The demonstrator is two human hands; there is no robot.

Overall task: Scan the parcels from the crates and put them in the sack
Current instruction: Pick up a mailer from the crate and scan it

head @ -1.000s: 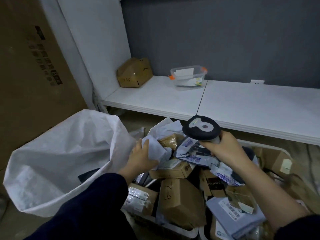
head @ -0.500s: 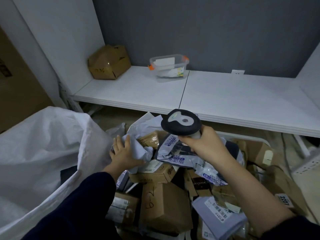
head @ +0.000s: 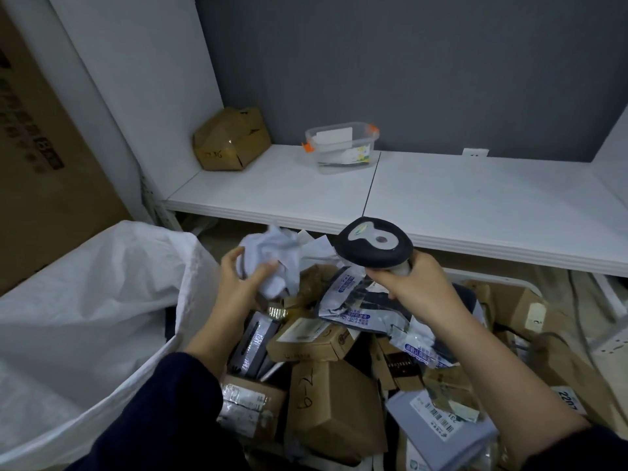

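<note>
1. Parcels (head: 339,338) lie heaped in a white-rimmed crate (head: 492,279) directly below the camera. Nearest are a brown box marked "6-2" (head: 329,413) and, to its right, a grey mailer (head: 441,426) with a printed label.
2. Two dark sleeves enter from the bottom edge. The left sleeve (head: 163,419) crosses where the crate meets the sack.
3. A white woven sack (head: 85,317) stands open on the left, its rim just beside the pile.
4. Past the sleeve, the left hand (head: 238,283) holds a crumpled white soft parcel (head: 272,256) lifted clear of the heap, near the sack's rim. The fingers and thumb are curled round it.
5. The right hand (head: 418,287) is wrapped tightly round the handle of a scanner (head: 373,243), whose dark head has a pale grey top. The scanner is level with the white parcel, to its right and apart from it, above a silver printed bag (head: 353,300) on the pile.
6. Beyond the crate runs a low white shelf (head: 475,205). A dented brown carton (head: 231,141) sits in its back left corner, and a clear plastic tub (head: 343,147) with orange clips stands further right, well apart from the carton.
7. Farthest back are a grey wall (head: 407,62) with a white socket (head: 475,152) just above the shelf, and a tall cardboard carton (head: 40,164) at the far left behind the sack.
</note>
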